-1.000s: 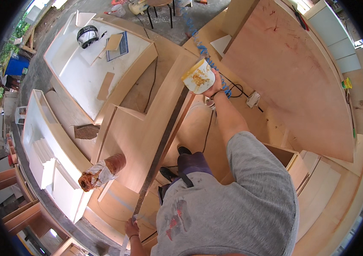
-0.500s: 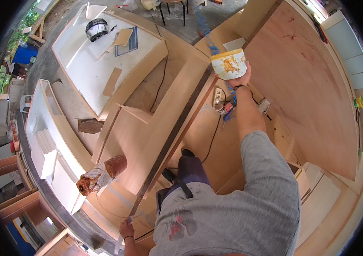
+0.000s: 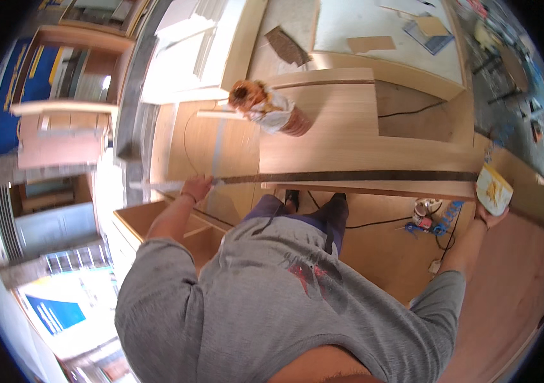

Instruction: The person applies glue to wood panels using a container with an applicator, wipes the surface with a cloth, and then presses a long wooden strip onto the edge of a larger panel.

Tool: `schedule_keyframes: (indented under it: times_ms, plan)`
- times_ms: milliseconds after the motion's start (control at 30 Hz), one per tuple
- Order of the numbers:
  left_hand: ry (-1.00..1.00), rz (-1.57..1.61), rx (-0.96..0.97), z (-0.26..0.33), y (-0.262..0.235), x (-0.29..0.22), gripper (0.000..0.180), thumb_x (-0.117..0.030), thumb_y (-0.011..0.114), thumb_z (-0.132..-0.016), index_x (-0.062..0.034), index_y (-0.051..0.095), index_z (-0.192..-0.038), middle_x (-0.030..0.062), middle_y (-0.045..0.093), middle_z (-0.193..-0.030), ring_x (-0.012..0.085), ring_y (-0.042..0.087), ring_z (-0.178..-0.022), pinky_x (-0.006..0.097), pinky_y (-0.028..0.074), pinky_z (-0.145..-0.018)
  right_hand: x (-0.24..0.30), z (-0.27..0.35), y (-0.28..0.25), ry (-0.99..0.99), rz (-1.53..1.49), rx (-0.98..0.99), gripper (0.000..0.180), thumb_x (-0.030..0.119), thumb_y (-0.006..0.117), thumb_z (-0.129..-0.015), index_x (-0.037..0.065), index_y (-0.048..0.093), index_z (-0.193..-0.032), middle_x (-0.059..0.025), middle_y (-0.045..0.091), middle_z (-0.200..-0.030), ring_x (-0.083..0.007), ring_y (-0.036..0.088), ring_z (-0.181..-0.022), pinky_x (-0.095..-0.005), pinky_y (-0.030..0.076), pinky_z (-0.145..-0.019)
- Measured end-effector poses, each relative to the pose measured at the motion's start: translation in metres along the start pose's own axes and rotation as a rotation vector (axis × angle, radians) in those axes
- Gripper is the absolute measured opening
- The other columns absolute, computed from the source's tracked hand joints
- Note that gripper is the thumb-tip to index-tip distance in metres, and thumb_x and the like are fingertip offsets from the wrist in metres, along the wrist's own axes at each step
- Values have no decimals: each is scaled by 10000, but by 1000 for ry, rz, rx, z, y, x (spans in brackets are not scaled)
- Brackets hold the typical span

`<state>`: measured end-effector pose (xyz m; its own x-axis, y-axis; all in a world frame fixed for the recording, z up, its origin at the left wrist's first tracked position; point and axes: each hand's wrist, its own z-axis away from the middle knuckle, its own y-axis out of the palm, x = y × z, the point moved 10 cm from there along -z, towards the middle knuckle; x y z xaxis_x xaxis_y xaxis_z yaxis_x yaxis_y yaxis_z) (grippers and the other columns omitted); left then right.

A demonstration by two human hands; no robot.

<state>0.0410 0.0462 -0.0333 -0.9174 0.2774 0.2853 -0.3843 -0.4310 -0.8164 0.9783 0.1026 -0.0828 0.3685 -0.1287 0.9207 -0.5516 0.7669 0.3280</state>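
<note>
My right hand [image 3: 490, 216], at the far right, grips a white curved palette [image 3: 495, 191] smeared with yellow-brown paste. The palette is beside the right end of a long dark strip [image 3: 355, 177] running along the edge of a pale wooden board [image 3: 323, 150]. At the strip's left end, my left hand [image 3: 197, 187] is closed; a small pale piece shows at its fingertips, too small to name. Beyond the strip stands a reddish-brown cylindrical tub [image 3: 296, 122], partly wrapped in white plastic and crusted with orange-brown paste around its mouth.
A power tool [image 3: 422, 221] with a blue hose lies on the floor at right, near black cords. White-topped panels [image 3: 348, 25] lie beyond the board. An open wooden carcass [image 3: 150, 220] stands by my left arm. A large wooden panel [image 3: 508, 300] is at lower right.
My view has swung left and down, so the dark strip now runs across it. My right hand still holds the palette, and my left hand remains at the strip's other end.
</note>
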Motion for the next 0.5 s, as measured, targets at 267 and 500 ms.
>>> schedule_keyframes:
  times_ms: [267, 500]
  plan:
    - [23, 132, -144, 1, -32, 20, 191, -224, 575, -818, -138, 563, -989, 124, 586, -893, 322, 572, -886, 439, 456, -764, 15, -1, -2, -77, 11, -3, 660, 552, 425, -815, 98, 438, -1294, -107, 413, -1359, -318, 353, -1257, -636, 285, -958]
    - [-158, 11, 36, 69, -24, 88, 340, -253, 535, -867, -86, 528, -1163, 175, 579, -931, 367, 551, -857, 466, 450, -737, -8, 68, 55, 241, -559, 171, 632, 560, 341, -839, 58, 532, -1172, -109, 527, -1245, -302, 505, -1131, -511, 416, -939]
